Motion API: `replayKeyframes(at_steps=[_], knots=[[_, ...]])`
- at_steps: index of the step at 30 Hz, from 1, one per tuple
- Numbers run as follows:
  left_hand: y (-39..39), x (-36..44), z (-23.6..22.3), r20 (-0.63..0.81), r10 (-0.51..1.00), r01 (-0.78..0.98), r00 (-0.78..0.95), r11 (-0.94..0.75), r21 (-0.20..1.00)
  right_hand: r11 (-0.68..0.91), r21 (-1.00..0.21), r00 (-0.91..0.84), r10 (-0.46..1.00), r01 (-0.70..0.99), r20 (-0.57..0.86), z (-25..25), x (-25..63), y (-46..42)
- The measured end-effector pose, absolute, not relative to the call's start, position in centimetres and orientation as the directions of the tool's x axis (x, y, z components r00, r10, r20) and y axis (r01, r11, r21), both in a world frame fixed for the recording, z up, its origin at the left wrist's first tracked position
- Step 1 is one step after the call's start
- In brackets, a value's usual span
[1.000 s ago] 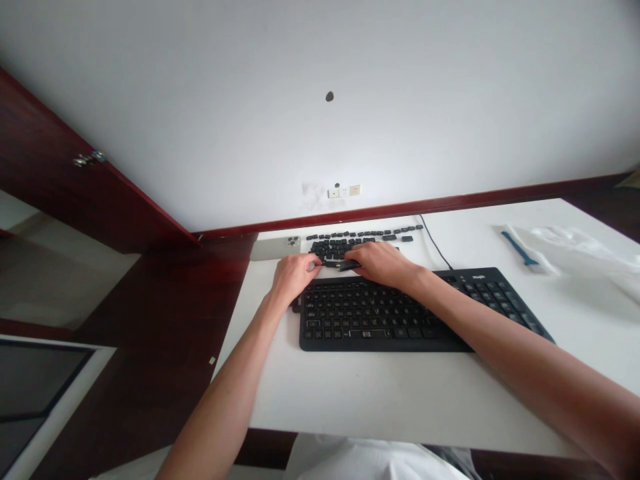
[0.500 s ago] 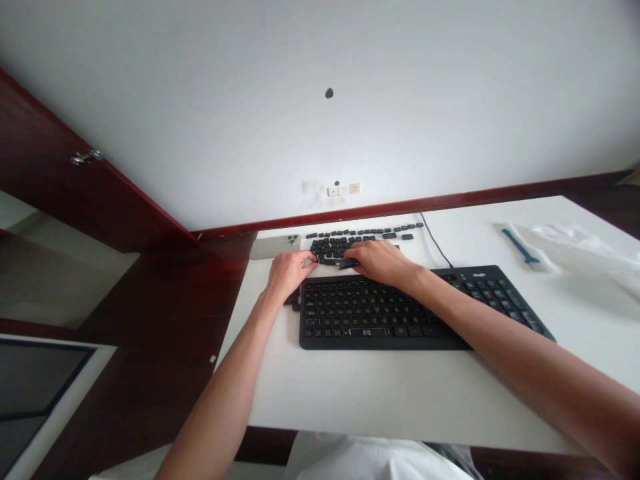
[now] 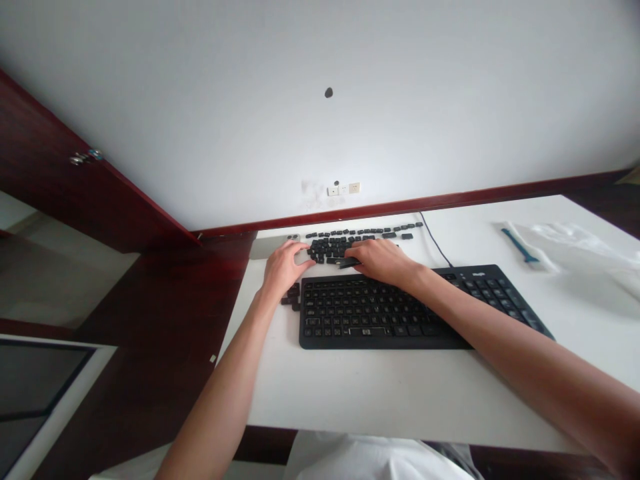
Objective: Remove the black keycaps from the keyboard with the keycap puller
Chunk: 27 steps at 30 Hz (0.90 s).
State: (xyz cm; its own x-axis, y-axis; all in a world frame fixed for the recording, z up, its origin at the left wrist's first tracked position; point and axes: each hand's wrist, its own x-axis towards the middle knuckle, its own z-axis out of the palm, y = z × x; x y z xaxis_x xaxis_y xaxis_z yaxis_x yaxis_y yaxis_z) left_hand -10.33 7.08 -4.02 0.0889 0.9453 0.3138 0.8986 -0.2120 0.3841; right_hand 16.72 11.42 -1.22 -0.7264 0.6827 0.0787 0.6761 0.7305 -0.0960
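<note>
Loose black keycaps (image 3: 330, 247) lie in rows and a cluster on the white desk, behind a black keyboard (image 3: 360, 308). At the cluster's left end is my left hand (image 3: 284, 268), thumb and forefinger spread apart beside the outermost keycaps, with nothing visible between them. My right hand (image 3: 379, 259) rests at the cluster's right side, above the keyboard's back edge. Its fingers are closed on a narrow dark piece (image 3: 347, 263) with a pale edge, which points left; its exact kind is unclear. The right forearm hides part of the keyboard.
A few more keycaps (image 3: 293, 295) sit left of the keyboard. A phone (image 3: 265, 247) lies behind my left hand. The keyboard cable (image 3: 437, 240) runs toward the wall. On the right are a blue tool (image 3: 520, 245) and a clear plastic bag (image 3: 575, 247).
My left thumb and forefinger have parted from a pinch, and the hand has shifted slightly left, uncovering keycaps left of the keyboard. The right hand has stayed nearly still.
</note>
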Motion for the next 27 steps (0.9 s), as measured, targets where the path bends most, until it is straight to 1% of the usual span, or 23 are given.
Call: replayKeyframes(at_steps=[12,27], knots=[[7.13,-10.27,-4.40,0.247,0.964,0.896,0.102,-0.197,0.397,0.730,-0.063,-0.726,0.684,0.681,0.079,-1.37,16.74,11.48],[7.15,-9.98,-4.57,0.264,0.955,0.889,0.135,-0.234,0.392,0.727,-0.074,-0.720,0.687,0.683,0.098,-1.55,16.68,11.44]])
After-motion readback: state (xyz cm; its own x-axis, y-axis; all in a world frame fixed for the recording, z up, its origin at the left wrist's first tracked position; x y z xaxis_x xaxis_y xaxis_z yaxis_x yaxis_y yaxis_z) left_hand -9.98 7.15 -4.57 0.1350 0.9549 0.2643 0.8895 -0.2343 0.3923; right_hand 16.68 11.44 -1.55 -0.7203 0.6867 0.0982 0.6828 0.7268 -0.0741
